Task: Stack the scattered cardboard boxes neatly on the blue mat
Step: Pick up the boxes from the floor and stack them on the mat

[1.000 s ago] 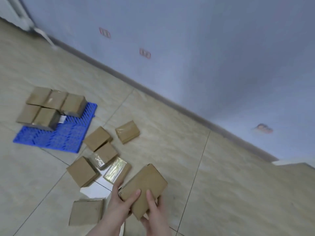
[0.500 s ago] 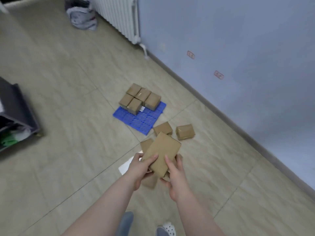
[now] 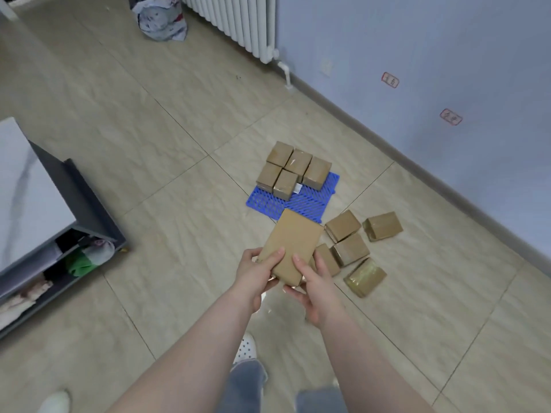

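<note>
A flat cardboard box (image 3: 293, 244) is held up in front of me over the floor. My left hand (image 3: 258, 271) grips its near left corner and my right hand (image 3: 314, 286) grips its near right edge. Beyond it lies the blue mat (image 3: 308, 201), with several boxes (image 3: 293, 169) packed side by side on its far half. Several more boxes lie scattered on the tiles right of the held one, among them one (image 3: 342, 225) by the mat, one (image 3: 383, 225) farthest right and a tape-wrapped one (image 3: 365, 277) nearest me.
A white radiator (image 3: 238, 19) stands against the blue-grey wall (image 3: 432, 55) at the top, a bag (image 3: 162, 20) beside it. A dark cabinet with a white top (image 3: 44, 234) fills the left side. My shoes and trouser legs show at the bottom.
I have risen from near the floor with the box in both hands. The view swung up and back, so the mat and scattered boxes now lie farther below me.
</note>
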`<move>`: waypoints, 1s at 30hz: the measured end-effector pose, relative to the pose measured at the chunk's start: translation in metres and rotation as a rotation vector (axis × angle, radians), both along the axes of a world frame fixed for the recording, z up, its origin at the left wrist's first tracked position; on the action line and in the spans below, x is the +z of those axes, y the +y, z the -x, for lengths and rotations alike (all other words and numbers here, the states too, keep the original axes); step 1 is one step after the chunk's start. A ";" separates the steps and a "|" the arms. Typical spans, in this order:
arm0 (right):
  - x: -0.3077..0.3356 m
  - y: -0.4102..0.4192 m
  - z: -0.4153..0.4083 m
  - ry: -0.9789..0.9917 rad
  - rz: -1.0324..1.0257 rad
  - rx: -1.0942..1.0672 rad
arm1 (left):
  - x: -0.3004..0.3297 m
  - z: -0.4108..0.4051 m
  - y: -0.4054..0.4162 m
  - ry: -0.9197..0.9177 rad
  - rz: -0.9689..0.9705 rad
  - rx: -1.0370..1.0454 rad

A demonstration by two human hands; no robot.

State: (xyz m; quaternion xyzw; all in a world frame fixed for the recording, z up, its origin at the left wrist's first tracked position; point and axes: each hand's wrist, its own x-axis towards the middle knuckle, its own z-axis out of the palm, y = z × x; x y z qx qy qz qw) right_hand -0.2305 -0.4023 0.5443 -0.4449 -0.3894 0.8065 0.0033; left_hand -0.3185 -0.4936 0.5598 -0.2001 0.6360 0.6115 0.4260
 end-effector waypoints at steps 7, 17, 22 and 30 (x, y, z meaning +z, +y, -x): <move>-0.008 0.016 0.054 -0.093 0.012 -0.083 | -0.017 0.056 0.019 -0.105 -0.033 -0.014; -0.040 0.100 0.186 -0.187 0.022 -0.155 | -0.053 0.190 0.111 -0.184 -0.025 -0.048; -0.062 0.142 0.233 -0.230 0.039 -0.205 | -0.086 0.236 0.155 -0.243 0.004 -0.062; -0.140 0.196 0.286 -0.306 -0.004 -0.337 | -0.170 0.285 0.214 -0.331 0.016 -0.115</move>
